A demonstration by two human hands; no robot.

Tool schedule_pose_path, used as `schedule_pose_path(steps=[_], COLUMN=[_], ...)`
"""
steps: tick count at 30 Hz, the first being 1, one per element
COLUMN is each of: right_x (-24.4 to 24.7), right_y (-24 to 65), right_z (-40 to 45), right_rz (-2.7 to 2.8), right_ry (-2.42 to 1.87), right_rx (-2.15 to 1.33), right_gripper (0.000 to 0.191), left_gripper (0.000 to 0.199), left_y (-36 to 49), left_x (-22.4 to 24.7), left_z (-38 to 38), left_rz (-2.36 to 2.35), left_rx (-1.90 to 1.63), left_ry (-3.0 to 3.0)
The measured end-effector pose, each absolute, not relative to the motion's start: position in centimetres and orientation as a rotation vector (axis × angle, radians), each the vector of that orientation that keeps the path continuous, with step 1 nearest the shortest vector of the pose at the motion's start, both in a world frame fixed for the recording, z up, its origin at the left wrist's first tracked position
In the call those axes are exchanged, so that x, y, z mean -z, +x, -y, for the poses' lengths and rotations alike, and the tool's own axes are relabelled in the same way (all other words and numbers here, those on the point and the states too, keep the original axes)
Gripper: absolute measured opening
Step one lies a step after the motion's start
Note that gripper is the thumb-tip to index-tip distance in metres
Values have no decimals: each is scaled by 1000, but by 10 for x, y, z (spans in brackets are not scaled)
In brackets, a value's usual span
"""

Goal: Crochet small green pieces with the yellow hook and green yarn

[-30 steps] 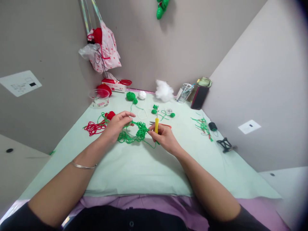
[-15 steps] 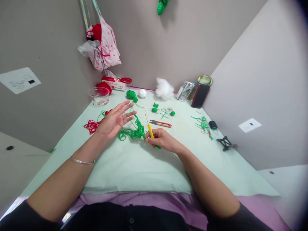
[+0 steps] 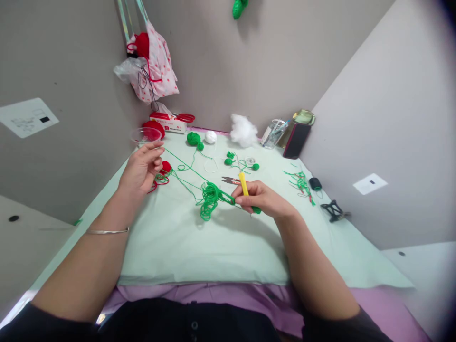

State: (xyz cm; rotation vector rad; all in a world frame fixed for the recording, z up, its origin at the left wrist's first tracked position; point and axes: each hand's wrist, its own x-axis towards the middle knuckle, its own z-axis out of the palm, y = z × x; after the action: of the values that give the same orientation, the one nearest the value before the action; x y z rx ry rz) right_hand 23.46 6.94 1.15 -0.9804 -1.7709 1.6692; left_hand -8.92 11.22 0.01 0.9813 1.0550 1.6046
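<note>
Over the left part of the table, my left hand (image 3: pixel 142 166) pinches a strand of green yarn (image 3: pixel 188 166), which runs taut towards my right hand. My right hand (image 3: pixel 261 199) grips a yellow-handled crochet hook (image 3: pixel 243 183), its thin shaft pointing up and away. The same fingers hold a small green crocheted piece (image 3: pixel 256 209) and the end of a looped bundle of green yarn (image 3: pixel 210 195) hanging over the cloth. Just behind that hand lies a pair of thread snips (image 3: pixel 231 180), its handle partly covered. A small red ball (image 3: pixel 166 167) and red strands sit beside my left hand.
At the back stand a clear plastic tub (image 3: pixel 146 136), a tissue box (image 3: pixel 171 123), a green yarn ball (image 3: pixel 193 138), white stuffing (image 3: pixel 244 130) and a pen cup (image 3: pixel 274 134). Green scraps (image 3: pixel 302 185) and a black spool (image 3: pixel 315 184) lie right. A spotted bag (image 3: pixel 158 66) hangs on the wall.
My left hand has moved left and closed on the yarn, drawing it taut. My right hand has shifted right with the hook, and the green bundle has been pulled along, off the table.
</note>
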Motion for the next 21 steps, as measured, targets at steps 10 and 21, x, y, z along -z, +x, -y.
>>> schedule_pose_path(steps=[10, 21], right_x=[-3, -5], right_y=[230, 237], right_z=[-73, -77], right_rz=[1626, 1579], right_ry=[-1027, -1003], right_rx=[-1602, -1582], right_gripper=[33, 38], left_gripper=[22, 16], left_y=[-29, -21], left_x=[15, 26], left_z=[-74, -80], left_rz=[-1085, -987], left_rx=[-1330, -1154], left_ry=[1626, 1337])
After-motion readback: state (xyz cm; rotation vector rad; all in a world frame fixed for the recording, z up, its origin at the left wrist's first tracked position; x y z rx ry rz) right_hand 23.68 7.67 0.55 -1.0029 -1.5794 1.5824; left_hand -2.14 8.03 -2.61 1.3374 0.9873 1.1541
